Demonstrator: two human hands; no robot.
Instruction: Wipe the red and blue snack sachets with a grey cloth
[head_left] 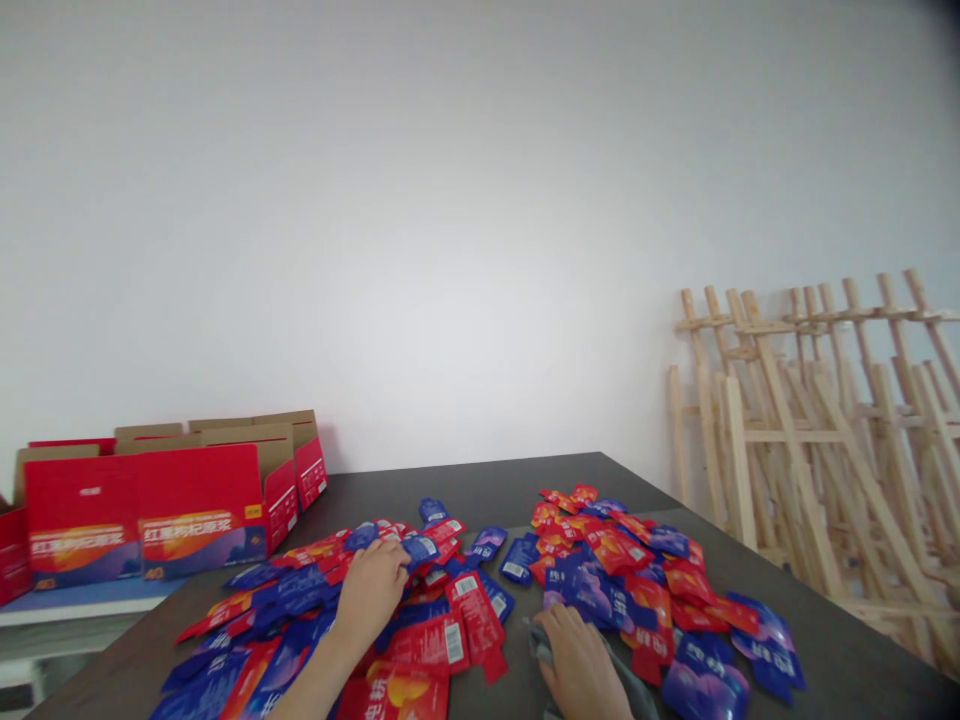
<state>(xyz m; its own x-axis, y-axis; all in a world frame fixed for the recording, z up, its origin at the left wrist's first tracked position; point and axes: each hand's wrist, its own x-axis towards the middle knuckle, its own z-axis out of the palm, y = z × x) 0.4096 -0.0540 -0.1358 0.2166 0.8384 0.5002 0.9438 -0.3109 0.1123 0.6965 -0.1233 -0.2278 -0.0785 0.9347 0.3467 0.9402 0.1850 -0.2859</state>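
Observation:
My left hand lies palm down on the left pile of flat spouted pouches, its fingers slightly apart and bent over them. Just beyond its fingertips is a blue pouch. A red pouch with a barcode lies to the right of this hand. My right hand is closed on a grey cloth, part of which is hidden beneath the hand. Touching or very near its fingers is a large blue pouch, at the near-left edge of the right pile of red and blue pouches.
Red printed cartons with raised brown flaps stand at the left on a pale surface. The dark table reaches back to a white wall. Several wooden easels lean together beyond the table's right edge.

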